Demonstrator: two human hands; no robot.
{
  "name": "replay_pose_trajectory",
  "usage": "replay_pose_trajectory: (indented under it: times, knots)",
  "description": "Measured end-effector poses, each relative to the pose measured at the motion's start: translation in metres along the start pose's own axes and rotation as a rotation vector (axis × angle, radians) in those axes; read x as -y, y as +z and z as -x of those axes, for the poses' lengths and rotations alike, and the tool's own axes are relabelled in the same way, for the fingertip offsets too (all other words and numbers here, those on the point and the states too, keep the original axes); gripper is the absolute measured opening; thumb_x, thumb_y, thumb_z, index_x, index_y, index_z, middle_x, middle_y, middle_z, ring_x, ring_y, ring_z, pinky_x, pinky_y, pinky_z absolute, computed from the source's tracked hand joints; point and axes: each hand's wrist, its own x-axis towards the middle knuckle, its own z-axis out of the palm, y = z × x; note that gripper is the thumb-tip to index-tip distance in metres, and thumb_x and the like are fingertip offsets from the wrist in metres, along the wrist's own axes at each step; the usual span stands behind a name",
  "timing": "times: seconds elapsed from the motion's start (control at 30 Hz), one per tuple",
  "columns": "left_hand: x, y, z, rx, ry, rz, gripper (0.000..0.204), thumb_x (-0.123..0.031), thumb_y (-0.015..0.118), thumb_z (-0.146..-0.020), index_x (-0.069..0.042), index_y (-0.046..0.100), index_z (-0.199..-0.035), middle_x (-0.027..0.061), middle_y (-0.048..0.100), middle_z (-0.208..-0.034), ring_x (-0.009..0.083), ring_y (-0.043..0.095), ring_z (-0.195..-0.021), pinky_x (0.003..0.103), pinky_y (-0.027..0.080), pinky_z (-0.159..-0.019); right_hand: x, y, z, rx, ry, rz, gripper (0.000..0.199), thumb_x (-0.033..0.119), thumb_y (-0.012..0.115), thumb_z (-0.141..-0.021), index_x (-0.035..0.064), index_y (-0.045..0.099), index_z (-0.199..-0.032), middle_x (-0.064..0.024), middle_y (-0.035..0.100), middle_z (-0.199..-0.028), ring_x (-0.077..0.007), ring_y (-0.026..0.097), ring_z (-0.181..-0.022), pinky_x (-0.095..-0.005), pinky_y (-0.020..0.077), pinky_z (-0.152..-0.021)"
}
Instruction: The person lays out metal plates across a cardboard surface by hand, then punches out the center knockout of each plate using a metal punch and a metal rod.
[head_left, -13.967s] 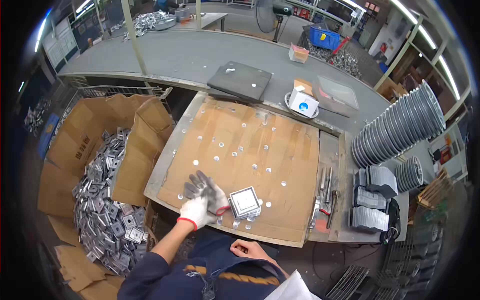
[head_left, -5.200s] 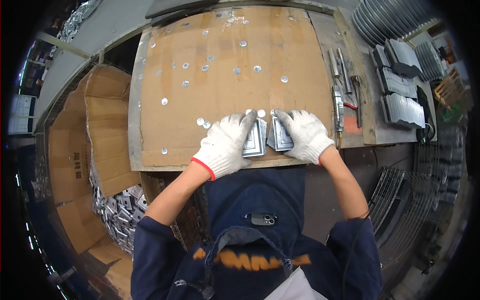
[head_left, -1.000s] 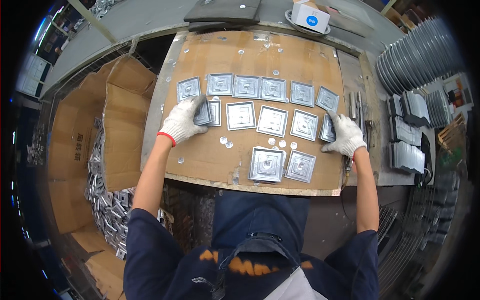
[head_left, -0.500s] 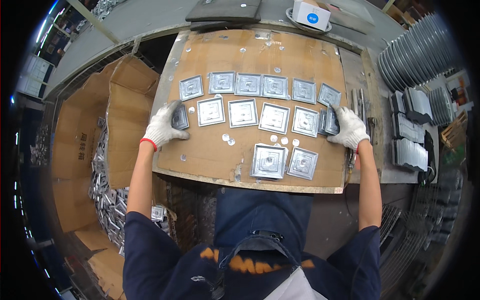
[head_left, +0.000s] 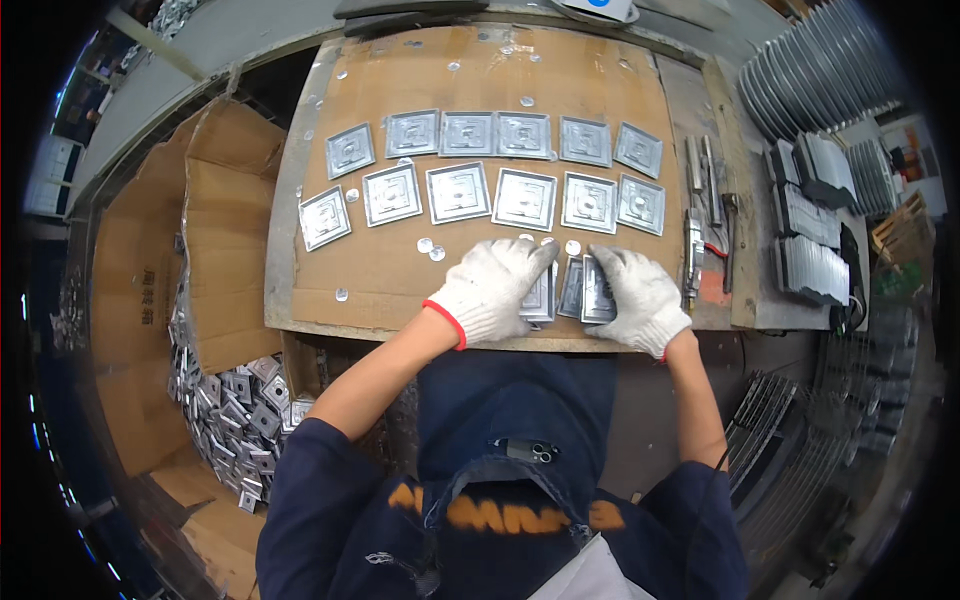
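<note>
My left hand (head_left: 495, 292), in a white knit glove with a red cuff, closes around the left side of a square silver metal plate (head_left: 541, 300) near the board's front edge. Just right of it, my right hand (head_left: 635, 300), gloved too, grips a tilted square metal plate (head_left: 597, 292) by its outer side. Another square plate (head_left: 571, 288) shows partly beside that one; the glove and the tilted plate hide the rest. Beyond my hands, two rows of similar plates (head_left: 524, 200) lie face up, each with a stepped raised pattern.
A cardboard-covered board (head_left: 390, 275) carries the plates and small pale discs (head_left: 425, 245). At left stands a large carton (head_left: 235, 250) with heaped metal parts (head_left: 240, 420). Hand tools (head_left: 692, 250) lie at right, beyond them stacked finned parts (head_left: 812, 268) and a row of round discs (head_left: 815, 75).
Both hands have come from the board's two sides to the near plates. Plates formerly under them now lie at the second row's ends. The view has shifted slightly.
</note>
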Motion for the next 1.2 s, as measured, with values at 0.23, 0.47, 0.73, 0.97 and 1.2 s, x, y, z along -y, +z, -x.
replay_pose_trajectory:
  times: [0.23,0.47,0.73,0.97,1.2]
  knots:
    - [-0.009,-0.018,-0.007,0.109,-0.070,0.036,0.093,-0.027,0.090,-0.069,-0.008,0.053,-0.153,0.0208,0.069,-0.130,0.0404,0.070,-0.117,0.048,0.058,-0.101,-0.005,0.026,0.014,-0.168,-0.015,0.004,0.102,0.038,0.095,-0.065,0.0083,0.051,-0.152,-0.0160,0.059,-0.149,-0.0358,0.056,-0.139,-0.0485,0.0473,-0.114]
    - [0.009,-0.053,0.033,-0.024,-0.159,0.149,0.101,-0.024,0.092,-0.065,-0.007,0.052,-0.156,0.0193,0.069,-0.135,0.0371,0.068,-0.124,0.044,0.055,-0.108,-0.008,0.013,0.014,-0.161,0.030,-0.030,0.094,0.038,0.091,-0.071,0.0065,0.052,-0.150,-0.0174,0.064,-0.135,-0.0374,0.062,-0.126,-0.0481,0.0493,-0.109]
    - [0.044,-0.055,0.080,0.030,-0.338,-0.039,0.100,-0.027,0.091,-0.067,-0.011,0.051,-0.157,0.0200,0.065,-0.140,0.0401,0.062,-0.131,0.048,0.052,-0.113,0.068,0.024,-0.039,-0.218,-0.209,-0.076,0.095,0.043,0.092,-0.069,0.0055,0.053,-0.147,-0.0200,0.065,-0.133,-0.0372,0.065,-0.122,-0.0480,0.0524,-0.105]
    - [0.050,-0.028,0.076,0.012,-0.305,-0.067,0.102,-0.025,0.093,-0.064,-0.011,0.051,-0.156,0.0201,0.060,-0.146,0.0428,0.058,-0.137,0.049,0.049,-0.117,0.094,0.043,-0.049,-0.009,-0.151,-0.003,0.094,0.036,0.092,-0.070,0.0053,0.052,-0.149,-0.0182,0.065,-0.123,-0.0376,0.065,-0.118,-0.0499,0.0531,-0.100]
    - [0.052,-0.029,0.053,0.060,-0.294,-0.038,0.099,-0.023,0.093,-0.064,-0.009,0.052,-0.153,0.0210,0.060,-0.146,0.0416,0.057,-0.137,0.048,0.049,-0.117,0.080,0.026,-0.063,-0.102,-0.223,-0.045,0.096,0.043,0.093,-0.071,0.0058,0.053,-0.150,-0.0197,0.067,-0.123,-0.0387,0.066,-0.117,-0.0505,0.0547,-0.099]
